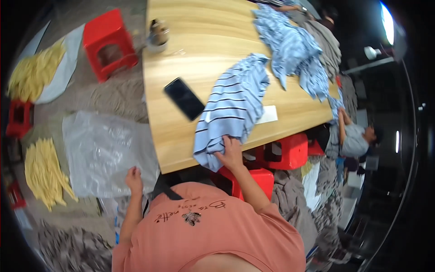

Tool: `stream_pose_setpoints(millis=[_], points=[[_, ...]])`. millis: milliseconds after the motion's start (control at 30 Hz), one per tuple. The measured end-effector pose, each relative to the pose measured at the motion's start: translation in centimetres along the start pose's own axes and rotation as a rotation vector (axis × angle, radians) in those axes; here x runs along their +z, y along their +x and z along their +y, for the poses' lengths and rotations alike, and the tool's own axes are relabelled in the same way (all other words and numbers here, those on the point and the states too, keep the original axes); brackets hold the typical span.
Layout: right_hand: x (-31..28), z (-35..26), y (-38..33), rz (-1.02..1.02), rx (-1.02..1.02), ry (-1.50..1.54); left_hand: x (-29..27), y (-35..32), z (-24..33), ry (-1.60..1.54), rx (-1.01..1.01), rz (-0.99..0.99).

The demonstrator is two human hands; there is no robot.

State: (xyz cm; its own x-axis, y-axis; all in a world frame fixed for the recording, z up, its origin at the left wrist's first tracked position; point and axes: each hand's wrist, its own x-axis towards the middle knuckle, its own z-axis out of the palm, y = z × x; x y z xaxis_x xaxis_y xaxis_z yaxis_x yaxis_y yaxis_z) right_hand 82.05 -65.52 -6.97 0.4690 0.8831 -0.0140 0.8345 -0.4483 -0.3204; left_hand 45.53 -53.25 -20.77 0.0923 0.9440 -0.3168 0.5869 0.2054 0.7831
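Observation:
A light blue knit garment piece with dark stripes (233,95) lies lengthwise on the wooden table (204,27), its lower end at the near edge. My right hand (232,154) is closed on that lower end, thumb and fingers gripping the cloth. My left hand (134,180) is off the table, to the left, in front of a clear plastic bag (104,154). Its fingers are curled together, and whatever they may hold is too small to make out. A black phone (184,99) rests just left of the striped cloth. Partly beside the cloth lies a white paper (268,114).
More blue striped cloth (294,50) is heaped at the table's far right. A small cup with things in it (157,38) stands near the left edge. Red stools (108,41) and yellow bundles (45,172) are around the floor. Another person (355,140) works at the right.

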Motion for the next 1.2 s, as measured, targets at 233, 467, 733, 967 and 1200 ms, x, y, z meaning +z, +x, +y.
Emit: stream_pose_setpoints(millis=[233, 467, 733, 967, 1200], points=[[-0.9, 1.1, 3.2, -0.461, 0.098, 0.792, -0.4, 0.7, 18.4, -0.36, -0.01, -0.564], [-10.1, -1.2, 2.4, -1.005, -0.463, 0.992, 12.1, -5.7, 31.0, -0.768, -0.017, -0.865], [-13.0, 8.3, 4.3, -1.156, -0.63, 1.232, -2.7, -10.4, 31.1, -0.777, 0.094, -0.33], [-11.4, 8.0, 6.1, -1.343, -0.389, 1.062, -16.7, -17.1, 26.3, -0.975, 0.154, 0.775], [-10.5, 6.4, 6.1, -1.168, -0.422, 0.857, -14.7, -9.0, 16.7, -0.679, 0.223, 0.734]])
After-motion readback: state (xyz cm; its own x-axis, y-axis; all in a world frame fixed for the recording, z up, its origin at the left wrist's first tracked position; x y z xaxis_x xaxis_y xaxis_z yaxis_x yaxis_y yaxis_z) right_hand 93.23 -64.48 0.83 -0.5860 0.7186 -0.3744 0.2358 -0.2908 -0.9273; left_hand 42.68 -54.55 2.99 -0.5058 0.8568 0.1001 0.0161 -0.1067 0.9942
